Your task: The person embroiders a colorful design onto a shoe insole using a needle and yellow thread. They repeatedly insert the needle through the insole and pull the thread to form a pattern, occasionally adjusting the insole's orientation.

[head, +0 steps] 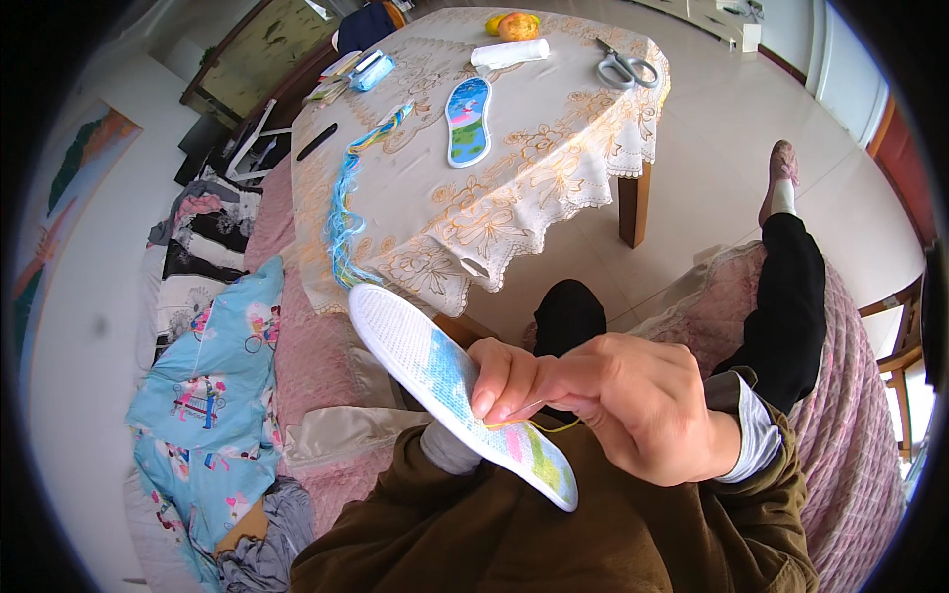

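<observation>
A white-edged cross-stitch insole [437,370], printed in blue, pink and green, is tilted in front of my lap. My left hand [504,378] grips its right edge, with fingers over the printed face and the rest of the hand hidden behind. Pinched between thumb and forefinger of my right hand [645,404] is a thin sewing needle [528,407], its tip close to my left fingertips. Yellow thread [552,428] runs from the insole's face towards my right hand.
On the lace-edged tablecloth [415,193] lie a second insole [468,122], blue embroidery floss [345,215], grey-handled scissors [625,68], a black pen [317,141], a white roll [510,54], a tissue pack [372,72] and fruit [518,27]. Blue printed bedding [211,393] lies at left.
</observation>
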Action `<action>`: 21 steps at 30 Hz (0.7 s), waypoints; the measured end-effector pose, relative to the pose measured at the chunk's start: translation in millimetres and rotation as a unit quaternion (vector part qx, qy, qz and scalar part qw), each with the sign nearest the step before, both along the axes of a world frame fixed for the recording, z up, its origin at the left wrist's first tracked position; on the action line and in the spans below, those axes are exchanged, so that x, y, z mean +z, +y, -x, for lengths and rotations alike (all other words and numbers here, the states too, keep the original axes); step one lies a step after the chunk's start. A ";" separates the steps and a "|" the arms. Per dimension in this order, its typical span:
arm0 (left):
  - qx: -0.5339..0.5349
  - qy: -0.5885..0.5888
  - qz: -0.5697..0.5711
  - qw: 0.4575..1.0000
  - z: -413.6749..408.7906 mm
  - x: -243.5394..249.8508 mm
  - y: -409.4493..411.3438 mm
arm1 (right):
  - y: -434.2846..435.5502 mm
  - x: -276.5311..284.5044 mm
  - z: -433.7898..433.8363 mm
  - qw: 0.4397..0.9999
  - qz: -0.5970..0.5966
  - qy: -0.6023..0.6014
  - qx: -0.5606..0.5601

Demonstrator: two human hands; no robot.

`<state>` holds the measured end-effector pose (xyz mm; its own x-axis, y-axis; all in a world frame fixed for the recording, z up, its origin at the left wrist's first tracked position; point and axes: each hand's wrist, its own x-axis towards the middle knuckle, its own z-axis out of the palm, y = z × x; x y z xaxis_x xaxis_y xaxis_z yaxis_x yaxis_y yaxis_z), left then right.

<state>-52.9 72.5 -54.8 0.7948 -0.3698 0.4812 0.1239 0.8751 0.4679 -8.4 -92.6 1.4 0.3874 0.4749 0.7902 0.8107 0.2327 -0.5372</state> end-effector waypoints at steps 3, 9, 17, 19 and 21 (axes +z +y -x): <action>-0.037 -0.014 0.019 0.999 0.3 -2.3 2.7 | 7.6 -2.0 4.5 0.996 -0.031 -0.066 -0.043; -0.083 -0.031 0.042 0.995 -1.7 -7.0 5.9 | 13.5 -0.9 5.3 0.985 -0.042 -0.145 -0.082; -0.094 -0.021 0.046 0.994 -2.9 -1.0 5.3 | 18.1 -3.1 5.7 0.983 -0.068 -0.150 -0.084; -0.094 -0.020 0.034 0.995 -2.1 -1.3 9.5 | 18.6 -2.9 6.3 0.983 -0.065 -0.151 -0.085; -0.096 -0.020 0.033 0.995 -1.7 -2.4 9.5 | 18.9 -2.9 6.8 0.983 -0.064 -0.150 -0.084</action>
<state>-51.2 82.0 -57.2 0.6924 -0.4791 0.5394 0.2744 0.8664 0.4172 -15.2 -73.7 -1.5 0.1917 0.3126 0.9304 0.9610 0.1325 -0.2426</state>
